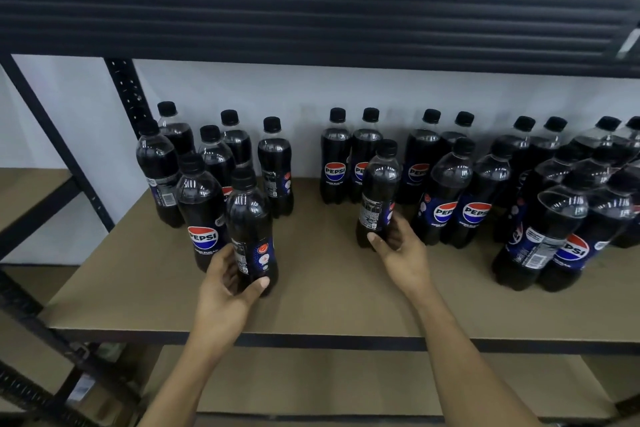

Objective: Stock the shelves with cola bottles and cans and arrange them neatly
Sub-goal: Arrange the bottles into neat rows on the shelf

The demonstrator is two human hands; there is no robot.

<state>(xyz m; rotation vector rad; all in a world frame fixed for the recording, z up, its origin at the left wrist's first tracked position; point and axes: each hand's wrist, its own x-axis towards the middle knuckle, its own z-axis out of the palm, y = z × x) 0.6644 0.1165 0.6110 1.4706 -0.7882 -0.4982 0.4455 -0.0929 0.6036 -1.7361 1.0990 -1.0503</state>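
Handling: both held bottles look full and so fairly heavy for their size. The plastic walls are smooth, likely slippery and a little yielding. The low label band or the waist is the safest hold, since a high hold near the cap would let the base swing.
Left grip (pixel 225 284): a bare hand wrapped around the lower body of the left bottle (pixel 251 229), thumb across the front near the base.
Left bottle: upright on or just above the shelf board (pixel 329 295), at the front of the left cluster, its label turned sideways with small print showing.
Right grip (pixel 398 250): clamped round the bottom of the right bottle (pixel 379 191), thumb on its front.
Right bottle: upright, just left of the right-hand block, barcode side outward; whether its base touches the board I cannot tell.
Look: dark cola nearly to the neck, black screw caps, blue wrap with a red, white and blue round logo, glossy highlights on the shoulders.
Left cluster (pixel 202 211): loosely spaced, labels facing different ways.
Right-hand block (pixel 554 229): tighter rows, mostly logo forward.
Back pair (pixel 336 163): stands near the wall, logos forward, behind the open gap.
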